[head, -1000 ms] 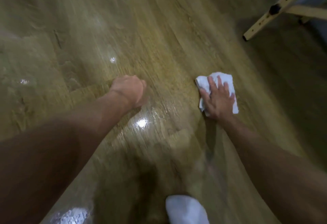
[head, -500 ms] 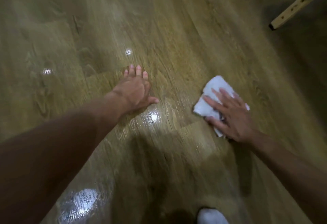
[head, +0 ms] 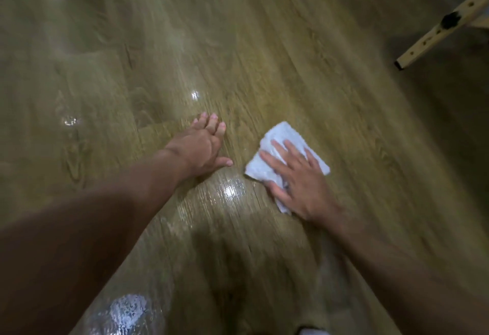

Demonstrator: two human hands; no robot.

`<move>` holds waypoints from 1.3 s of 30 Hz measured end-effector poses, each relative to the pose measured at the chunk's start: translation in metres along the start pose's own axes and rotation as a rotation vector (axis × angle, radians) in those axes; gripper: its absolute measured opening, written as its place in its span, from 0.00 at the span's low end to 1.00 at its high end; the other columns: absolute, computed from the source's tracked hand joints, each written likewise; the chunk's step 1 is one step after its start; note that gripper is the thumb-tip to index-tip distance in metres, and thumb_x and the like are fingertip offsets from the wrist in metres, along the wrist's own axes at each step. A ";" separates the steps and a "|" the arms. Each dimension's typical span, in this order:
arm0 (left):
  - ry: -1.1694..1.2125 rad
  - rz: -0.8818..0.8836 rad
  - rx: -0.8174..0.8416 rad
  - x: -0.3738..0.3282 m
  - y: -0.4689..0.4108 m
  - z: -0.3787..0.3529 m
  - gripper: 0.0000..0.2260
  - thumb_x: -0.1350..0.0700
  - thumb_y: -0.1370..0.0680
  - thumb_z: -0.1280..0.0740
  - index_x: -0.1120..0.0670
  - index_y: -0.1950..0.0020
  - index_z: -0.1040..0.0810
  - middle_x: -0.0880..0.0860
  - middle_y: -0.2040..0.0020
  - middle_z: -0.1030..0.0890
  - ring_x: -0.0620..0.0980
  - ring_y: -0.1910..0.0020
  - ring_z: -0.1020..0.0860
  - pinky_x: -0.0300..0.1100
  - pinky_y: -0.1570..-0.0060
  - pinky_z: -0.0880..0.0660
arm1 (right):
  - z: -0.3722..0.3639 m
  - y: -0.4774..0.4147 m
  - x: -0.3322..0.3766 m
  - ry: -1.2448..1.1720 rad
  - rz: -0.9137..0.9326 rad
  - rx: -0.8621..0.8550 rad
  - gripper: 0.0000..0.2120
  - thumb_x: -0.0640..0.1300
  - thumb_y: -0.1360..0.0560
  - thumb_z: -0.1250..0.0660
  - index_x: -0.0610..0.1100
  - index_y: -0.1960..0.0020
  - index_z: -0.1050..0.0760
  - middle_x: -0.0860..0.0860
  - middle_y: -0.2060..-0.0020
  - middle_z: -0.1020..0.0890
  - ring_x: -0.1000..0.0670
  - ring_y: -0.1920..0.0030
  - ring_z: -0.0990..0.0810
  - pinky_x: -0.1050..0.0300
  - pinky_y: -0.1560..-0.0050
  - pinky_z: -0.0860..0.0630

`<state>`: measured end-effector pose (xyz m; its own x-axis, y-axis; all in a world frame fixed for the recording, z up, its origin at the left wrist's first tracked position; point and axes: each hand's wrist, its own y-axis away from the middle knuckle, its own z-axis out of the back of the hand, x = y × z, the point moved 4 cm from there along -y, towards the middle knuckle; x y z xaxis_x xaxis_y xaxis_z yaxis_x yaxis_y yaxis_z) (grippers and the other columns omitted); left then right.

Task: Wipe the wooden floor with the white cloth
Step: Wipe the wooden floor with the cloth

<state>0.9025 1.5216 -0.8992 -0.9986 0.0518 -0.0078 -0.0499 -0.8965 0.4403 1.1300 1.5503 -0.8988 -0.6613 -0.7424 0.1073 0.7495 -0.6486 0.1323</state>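
Here the white cloth (head: 280,146) lies flat under the right hand (head: 304,183) fingers (head: 277,153).

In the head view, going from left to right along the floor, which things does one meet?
Left hand pressed on the wooden floor → right hand flat on the white cloth → pale wooden furniture leg.

We see a pale wooden furniture leg (head: 441,26) with drilled holes and a black knob (head: 450,20) at upper right.
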 end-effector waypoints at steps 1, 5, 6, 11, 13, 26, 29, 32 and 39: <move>-0.023 -0.004 -0.007 -0.001 -0.001 -0.001 0.43 0.32 0.25 0.49 0.61 0.23 0.56 0.63 0.23 0.53 0.63 0.24 0.55 0.52 0.25 0.53 | 0.002 0.009 -0.022 0.018 -0.024 0.009 0.28 0.64 0.23 0.52 0.60 0.24 0.48 0.55 0.23 0.44 0.50 0.22 0.50 0.43 0.25 0.50; -0.038 0.002 0.004 0.000 -0.002 -0.002 0.44 0.32 0.26 0.52 0.62 0.23 0.57 0.65 0.23 0.55 0.64 0.24 0.55 0.53 0.26 0.54 | 0.016 -0.026 -0.075 -0.098 -0.461 -0.099 0.27 0.62 0.20 0.53 0.55 0.24 0.44 0.50 0.23 0.44 0.45 0.23 0.50 0.37 0.26 0.53; -0.031 0.009 0.013 -0.002 -0.001 -0.001 0.44 0.31 0.27 0.53 0.62 0.23 0.57 0.65 0.23 0.56 0.64 0.24 0.56 0.53 0.26 0.54 | 0.017 -0.044 -0.070 -0.134 -0.526 -0.115 0.27 0.61 0.20 0.52 0.53 0.23 0.45 0.49 0.23 0.45 0.44 0.23 0.51 0.36 0.26 0.54; 0.051 0.055 -0.031 -0.005 0.014 0.003 0.41 0.33 0.25 0.52 0.58 0.22 0.57 0.60 0.22 0.57 0.60 0.23 0.57 0.53 0.26 0.55 | 0.002 -0.051 0.018 -0.082 -0.205 -0.082 0.27 0.59 0.19 0.51 0.53 0.23 0.47 0.48 0.22 0.46 0.44 0.22 0.51 0.39 0.25 0.52; 0.057 0.060 -0.059 -0.004 0.024 0.000 0.40 0.32 0.26 0.51 0.56 0.22 0.55 0.58 0.22 0.55 0.60 0.23 0.55 0.55 0.26 0.53 | -0.004 -0.013 0.032 -0.036 0.018 -0.047 0.27 0.62 0.20 0.50 0.55 0.23 0.46 0.51 0.23 0.44 0.47 0.22 0.49 0.43 0.24 0.50; 0.330 0.116 -0.129 0.023 0.099 -0.031 0.39 0.32 0.28 0.43 0.52 0.23 0.43 0.56 0.22 0.47 0.57 0.23 0.49 0.53 0.25 0.51 | 0.003 -0.095 0.104 -0.065 -0.086 -0.055 0.26 0.53 0.19 0.48 0.50 0.22 0.47 0.47 0.22 0.47 0.42 0.23 0.52 0.39 0.25 0.56; 0.368 0.092 -0.173 0.045 0.120 -0.020 0.22 0.43 0.24 0.36 0.55 0.35 0.25 0.55 0.33 0.27 0.56 0.36 0.27 0.51 0.37 0.30 | -0.004 -0.058 0.144 -0.085 0.109 -0.029 0.26 0.55 0.20 0.44 0.53 0.24 0.42 0.51 0.23 0.44 0.46 0.23 0.49 0.43 0.25 0.53; 0.361 0.254 -0.224 0.074 0.165 -0.035 0.20 0.45 0.22 0.37 0.55 0.35 0.26 0.53 0.31 0.27 0.55 0.36 0.26 0.50 0.39 0.28 | -0.006 -0.029 0.120 0.016 0.262 0.012 0.27 0.61 0.22 0.46 0.58 0.25 0.42 0.55 0.24 0.42 0.51 0.23 0.47 0.45 0.25 0.50; 0.279 0.431 -0.206 0.109 0.228 -0.079 0.24 0.47 0.20 0.44 0.56 0.26 0.35 0.56 0.24 0.40 0.55 0.24 0.42 0.51 0.28 0.40 | 0.000 -0.117 0.166 -0.062 -0.078 -0.033 0.25 0.55 0.18 0.51 0.50 0.23 0.47 0.47 0.22 0.47 0.42 0.23 0.53 0.39 0.25 0.56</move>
<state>0.7808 1.2878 -0.8705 -0.8942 -0.4326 -0.1154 0.3905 -0.8797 0.2714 0.9322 1.5028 -0.8968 -0.7178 -0.6778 0.1592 0.6952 -0.7103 0.1104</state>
